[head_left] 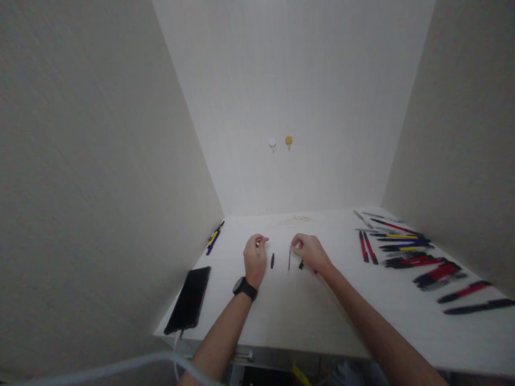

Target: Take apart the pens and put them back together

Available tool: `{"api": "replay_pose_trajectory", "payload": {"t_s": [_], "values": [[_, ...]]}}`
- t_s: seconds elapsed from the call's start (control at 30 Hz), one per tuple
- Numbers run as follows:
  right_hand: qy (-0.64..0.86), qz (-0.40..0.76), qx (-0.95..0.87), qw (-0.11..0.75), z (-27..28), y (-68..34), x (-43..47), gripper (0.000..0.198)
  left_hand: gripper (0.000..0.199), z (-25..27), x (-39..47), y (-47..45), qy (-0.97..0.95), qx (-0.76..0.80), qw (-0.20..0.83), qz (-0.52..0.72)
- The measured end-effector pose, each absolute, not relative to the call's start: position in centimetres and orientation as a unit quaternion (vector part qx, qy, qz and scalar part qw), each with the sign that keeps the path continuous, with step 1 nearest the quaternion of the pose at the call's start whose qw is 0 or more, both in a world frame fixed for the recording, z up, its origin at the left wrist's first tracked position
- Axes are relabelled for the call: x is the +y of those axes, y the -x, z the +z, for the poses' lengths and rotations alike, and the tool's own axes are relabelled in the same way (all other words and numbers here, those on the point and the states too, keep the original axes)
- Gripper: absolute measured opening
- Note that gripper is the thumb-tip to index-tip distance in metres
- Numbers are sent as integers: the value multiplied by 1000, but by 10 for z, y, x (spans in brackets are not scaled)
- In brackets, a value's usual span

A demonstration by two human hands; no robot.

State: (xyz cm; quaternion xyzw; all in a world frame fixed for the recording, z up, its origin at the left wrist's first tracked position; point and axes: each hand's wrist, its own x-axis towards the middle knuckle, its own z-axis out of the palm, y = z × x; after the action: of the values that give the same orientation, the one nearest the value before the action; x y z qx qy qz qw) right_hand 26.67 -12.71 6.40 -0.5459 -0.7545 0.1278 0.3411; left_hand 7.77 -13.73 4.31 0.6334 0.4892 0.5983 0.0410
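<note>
My right hand pinches the top end of a thin dark pen refill between thumb and forefinger. The refill points down toward the white tabletop. My left hand, with a black watch on its wrist, is closed with the fingers curled and their tips together. What it holds, if anything, is too small to make out. A short black pen part lies on the table between the two hands. Beside my right hand is a small black piece, partly covered by that hand.
Several red, black, yellow and blue pens lie spread along the right side. A few more pens rest by the left wall. A black phone with a white cable lies at front left. Two hooks are on the back wall.
</note>
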Motion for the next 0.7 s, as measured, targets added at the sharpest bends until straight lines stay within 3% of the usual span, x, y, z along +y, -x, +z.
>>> {"api": "replay_pose_trajectory", "payload": {"t_s": [0.1, 0.23, 0.4, 0.57, 0.7], "values": [[534, 221, -679, 453, 57, -289, -120, 7, 16, 44, -140, -79, -655, 493, 15, 572], [452, 350, -606, 553, 48, -295, -117, 22, 15, 46, -143, -83, -688, 485, -33, 539], [390, 448, -578, 559, 47, -277, -126, 22, 17, 46, -146, -85, -726, 458, -48, 510], [373, 408, -589, 590, 48, -263, -136, 25, 17, 45, -145, -86, -743, 437, -41, 506], [360, 469, -550, 590, 48, -258, -141, 32, 17, 44, -146, -86, -748, 437, -41, 498]]}}
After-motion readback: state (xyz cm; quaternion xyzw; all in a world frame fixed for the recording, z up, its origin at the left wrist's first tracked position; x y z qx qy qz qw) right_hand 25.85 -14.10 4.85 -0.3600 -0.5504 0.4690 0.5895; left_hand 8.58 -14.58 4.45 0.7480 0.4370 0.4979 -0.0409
